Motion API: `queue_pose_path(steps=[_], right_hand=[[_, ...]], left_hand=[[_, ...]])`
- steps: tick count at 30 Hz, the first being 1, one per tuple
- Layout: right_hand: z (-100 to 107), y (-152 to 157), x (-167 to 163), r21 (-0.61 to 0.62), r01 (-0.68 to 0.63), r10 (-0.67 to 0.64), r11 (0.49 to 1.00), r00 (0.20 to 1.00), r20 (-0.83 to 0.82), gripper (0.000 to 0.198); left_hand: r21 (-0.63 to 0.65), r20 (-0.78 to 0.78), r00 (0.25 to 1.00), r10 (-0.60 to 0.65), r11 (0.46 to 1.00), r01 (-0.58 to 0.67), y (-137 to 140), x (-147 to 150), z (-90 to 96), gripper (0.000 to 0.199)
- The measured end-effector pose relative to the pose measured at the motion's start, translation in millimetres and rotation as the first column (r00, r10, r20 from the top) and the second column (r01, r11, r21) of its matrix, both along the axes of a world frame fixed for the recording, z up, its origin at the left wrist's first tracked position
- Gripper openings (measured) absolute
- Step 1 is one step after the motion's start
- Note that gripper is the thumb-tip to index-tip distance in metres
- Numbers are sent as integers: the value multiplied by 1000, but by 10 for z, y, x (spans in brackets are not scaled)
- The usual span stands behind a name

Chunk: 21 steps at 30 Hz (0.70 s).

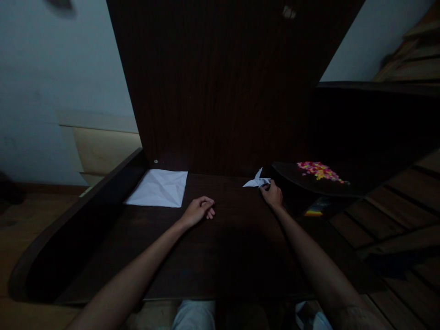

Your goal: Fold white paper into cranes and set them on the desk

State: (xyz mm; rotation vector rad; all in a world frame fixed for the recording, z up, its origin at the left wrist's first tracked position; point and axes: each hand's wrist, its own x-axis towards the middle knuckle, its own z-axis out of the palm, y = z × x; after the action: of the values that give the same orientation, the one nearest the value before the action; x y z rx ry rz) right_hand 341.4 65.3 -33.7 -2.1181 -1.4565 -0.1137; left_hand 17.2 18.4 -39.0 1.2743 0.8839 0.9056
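Note:
My right hand (273, 195) is at the back of the dark desk, its fingers pinching the side of a folded white paper crane (256, 181). The crane's pointed ends stick out to the left and upward. Near the middle of the desk lies my left hand (199, 211), fingers loosely curled in and no object visible in them. To its left, a square of white paper (160, 188) with crease lines lies flat; whether it is one sheet or more I cannot tell.
A tall dark panel (220, 91) rises behind the desk (206, 266), and a raised side board (79, 224) bounds its left. Small pink, red and yellow pieces (319, 172) are heaped on a corner shelf at right. Wooden slats (395, 215) stand beyond. The light is dim.

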Motion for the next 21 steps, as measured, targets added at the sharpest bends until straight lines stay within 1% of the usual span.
queue_pose_path(steps=[5, 10, 14, 17, 21], right_hand=[[-32, 75, 9, 9, 22, -22, 1000, 1000, -8, 35], [-52, 110, 38, 26, 43, -42, 999, 998, -43, 42], [-60, 115, 52, 36, 35, -33, 999, 998, -54, 43], [-66, 125, 56, 22, 28, -27, 999, 999, -41, 38], [-73, 153, 61, -6, 19, -19, 1000, 1000, 10, 23]], left_hand=[[5, 2, 1000, -9, 1000, 9, -1, -5, -3, 20], [-9, -13, 1000, 2, 1000, -2, -25, -4, 42, 18], [-11, -10, 1000, -2, 1000, 1, -35, -5, 61, 18], [2, -21, 1000, -5, 1000, 5, -30, -10, 48, 19], [12, -24, 1000, -2, 1000, 2, -14, -18, 24, 21]])
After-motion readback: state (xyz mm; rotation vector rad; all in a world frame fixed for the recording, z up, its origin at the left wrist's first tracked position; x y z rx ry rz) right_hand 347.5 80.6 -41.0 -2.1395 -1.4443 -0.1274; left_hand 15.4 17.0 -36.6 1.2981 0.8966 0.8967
